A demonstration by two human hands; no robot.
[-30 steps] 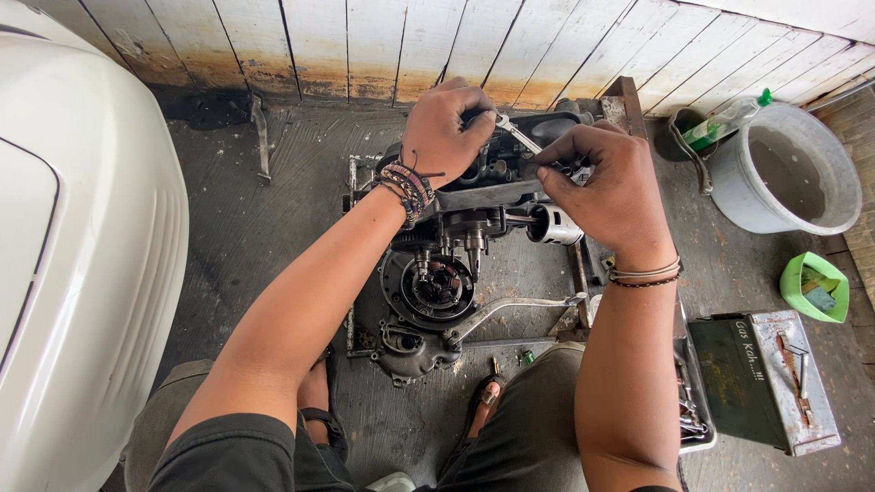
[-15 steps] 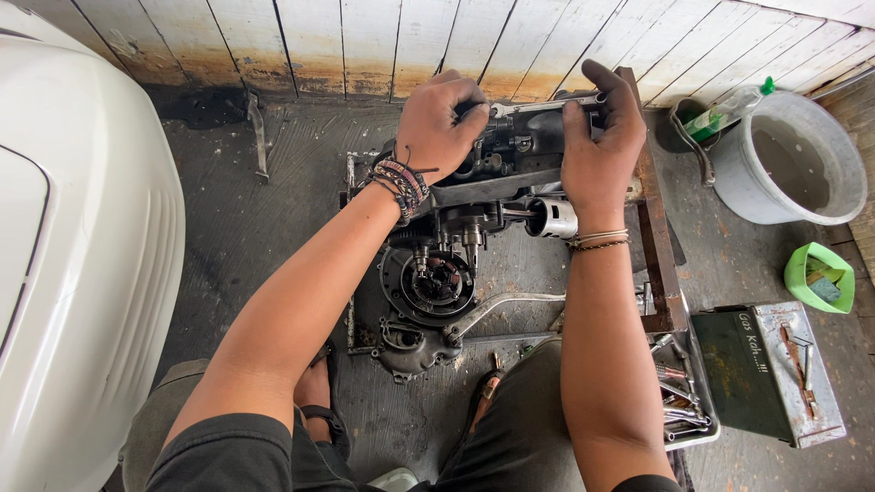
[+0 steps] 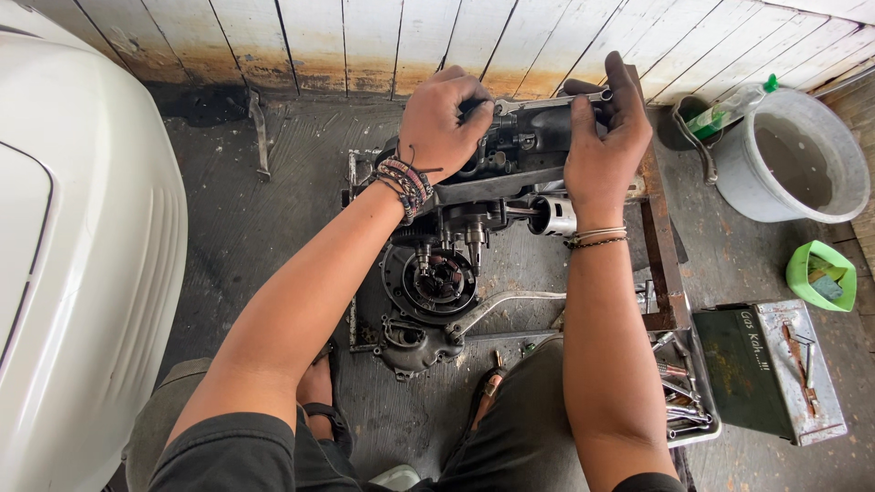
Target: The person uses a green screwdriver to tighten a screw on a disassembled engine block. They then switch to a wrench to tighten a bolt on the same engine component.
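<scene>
Engine block: cast metal, dark, matt, greasy in look; round cover recess showed duller grey. Piston: bright, smooth metal, semi-glossy. Kick lever: plain grey metal, satin. Slim tool held between left hand and right hand: polished metal. Wristbands: woven cord and beads, matt. Wall boards: painted wood, white, worn and stained at the foot. Floor: rough grey concrete, oil-darkened. Bucket: grey plastic, matt. Small tub: green plastic. Tool box: painted metal, scuffed, rust-flecked. Body panel: white plastic, smooth, glossy.
</scene>
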